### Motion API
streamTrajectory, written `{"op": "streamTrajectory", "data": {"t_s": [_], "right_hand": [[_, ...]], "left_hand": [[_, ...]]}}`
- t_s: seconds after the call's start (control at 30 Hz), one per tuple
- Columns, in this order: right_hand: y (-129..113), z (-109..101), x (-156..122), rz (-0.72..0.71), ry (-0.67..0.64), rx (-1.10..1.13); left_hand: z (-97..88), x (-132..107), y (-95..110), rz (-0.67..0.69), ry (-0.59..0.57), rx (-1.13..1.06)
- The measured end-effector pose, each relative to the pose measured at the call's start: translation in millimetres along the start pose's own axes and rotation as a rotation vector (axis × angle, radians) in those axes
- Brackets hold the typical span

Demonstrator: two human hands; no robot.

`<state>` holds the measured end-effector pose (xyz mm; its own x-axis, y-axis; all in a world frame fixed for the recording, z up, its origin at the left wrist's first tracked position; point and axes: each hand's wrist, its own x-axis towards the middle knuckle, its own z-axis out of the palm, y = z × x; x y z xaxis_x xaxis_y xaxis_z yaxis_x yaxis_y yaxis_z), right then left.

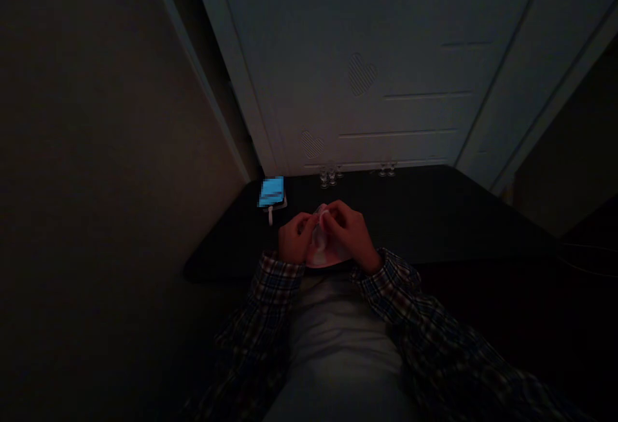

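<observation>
In dim light, my left hand (pixel 293 237) and my right hand (pixel 351 234) meet over the near edge of a dark table. Between them is a small clear glass (pixel 319 239), partly covered by fingers. My left hand is closed on the glass at its side. A pinkish cloth (pixel 333 256) hangs under and around it, and the fingers of my right hand pinch this cloth against the top of the glass. How far the cloth goes into the glass is hidden.
Several small stemmed glasses (pixel 330 175) stand at the table's back, with more glasses (pixel 387 168) further right. A phone with a lit blue screen (pixel 271 192) lies at the back left, a pale strap (pixel 270 216) beside it. A white panel (pixel 405 68) rises behind the dark table (pixel 434 216).
</observation>
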<state>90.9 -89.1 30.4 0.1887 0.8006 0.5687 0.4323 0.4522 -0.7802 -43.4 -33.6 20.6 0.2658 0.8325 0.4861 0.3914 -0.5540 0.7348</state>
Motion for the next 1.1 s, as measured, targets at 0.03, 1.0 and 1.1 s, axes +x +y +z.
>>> {"op": "streamTrajectory", "data": {"t_s": [0.03, 1.0, 1.1], "right_hand": [[0.4, 0.2, 0.1, 0.002, 0.003, -0.002], [1.2, -0.3, -0.1, 0.011, 0.015, -0.025], [1.3, -0.3, 0.1, 0.012, 0.013, -0.024]], "left_hand": [[0.1, -0.1, -0.1, 0.004, -0.004, -0.003], [1.4, -0.5, 0.4, 0.043, -0.062, 0.052], [1.9, -0.6, 0.0, 0.040, -0.076, 0.073]]}}
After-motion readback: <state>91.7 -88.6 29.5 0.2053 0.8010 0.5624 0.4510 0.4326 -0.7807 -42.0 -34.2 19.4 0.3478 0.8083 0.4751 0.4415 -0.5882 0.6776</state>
